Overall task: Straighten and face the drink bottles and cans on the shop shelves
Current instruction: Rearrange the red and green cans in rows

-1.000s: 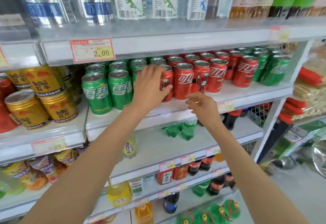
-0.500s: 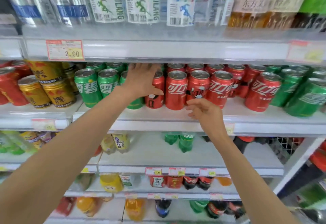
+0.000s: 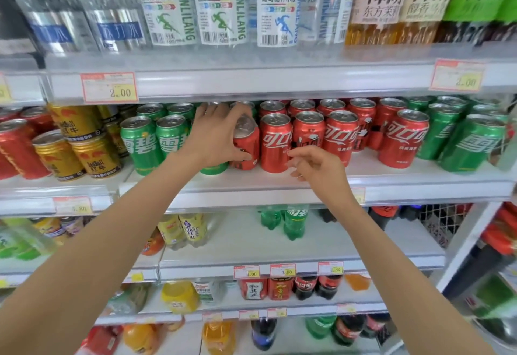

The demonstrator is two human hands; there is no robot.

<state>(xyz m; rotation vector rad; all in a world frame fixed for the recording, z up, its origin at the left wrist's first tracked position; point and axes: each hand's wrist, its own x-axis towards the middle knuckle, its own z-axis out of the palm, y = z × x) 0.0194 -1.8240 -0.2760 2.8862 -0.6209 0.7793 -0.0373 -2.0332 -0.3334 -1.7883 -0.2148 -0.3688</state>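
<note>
Since its front shows dark print rather than the white script seen on its neighbours, the red can (image 3: 247,145) at the left end of the front red row is judged to be the one under correction. It sits on the middle shelf (image 3: 279,189), close against the next red can (image 3: 275,142) on its right. Its silver lid leans slightly toward the aisle, so it appears tilted rather than seated flat.

The left hand (image 3: 215,136) grips this can from above and the side, fingers curled over the rim and thumb low on the front wall. That hold suits turning the can about its own axis. The right hand (image 3: 319,168) hovers just in front of the neighbouring red cans, fingers loosely curled and holding nothing. Whether a fingertip touches a can cannot be told. Its position suggests readiness to steady the row.

Other front red cans face outward. Green cans (image 3: 140,142) stand just left, partly behind the left hand, and gold cans (image 3: 95,156) lie further left. Clear bottles (image 3: 218,5) line the shelf above, over a price tag (image 3: 109,87).
</note>
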